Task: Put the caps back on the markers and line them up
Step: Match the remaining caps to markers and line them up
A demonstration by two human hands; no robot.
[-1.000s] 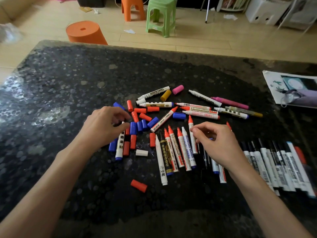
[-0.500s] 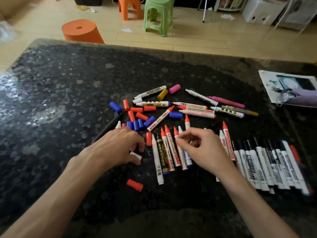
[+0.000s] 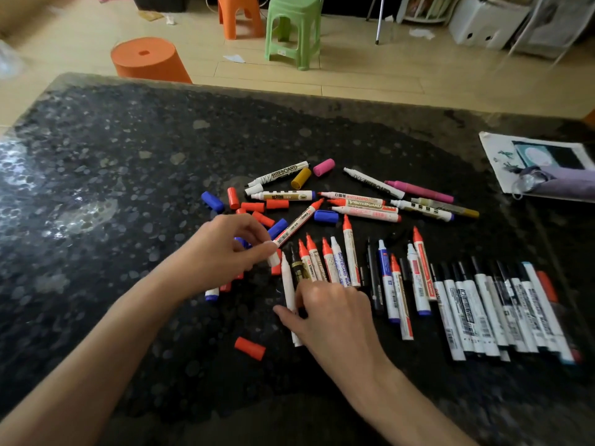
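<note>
Many markers lie on a black speckled table (image 3: 112,188). My left hand (image 3: 225,252) pinches a small white cap (image 3: 273,258) just above the tip of a white marker (image 3: 287,281). My right hand (image 3: 331,313) grips that marker's lower barrel, thumb on its left side. It lies at the left end of a loose row of uncapped red-tipped markers (image 3: 323,262). Loose red and blue caps (image 3: 257,207) lie behind my left hand, and one red cap (image 3: 249,348) lies nearer me. A tight row of capped black markers (image 3: 483,313) lies at the right.
More uncapped markers (image 3: 360,204), a yellow cap (image 3: 301,178) and a pink cap (image 3: 323,166) lie further back. A printed sheet with a plastic bag (image 3: 534,165) sits at the table's right edge. An orange tub (image 3: 148,61) and a green stool (image 3: 294,30) stand on the floor beyond.
My left hand left the cap pile, took hold of the white cap and raised it. My right hand moved left and nearer me, from the red markers onto the white marker.
</note>
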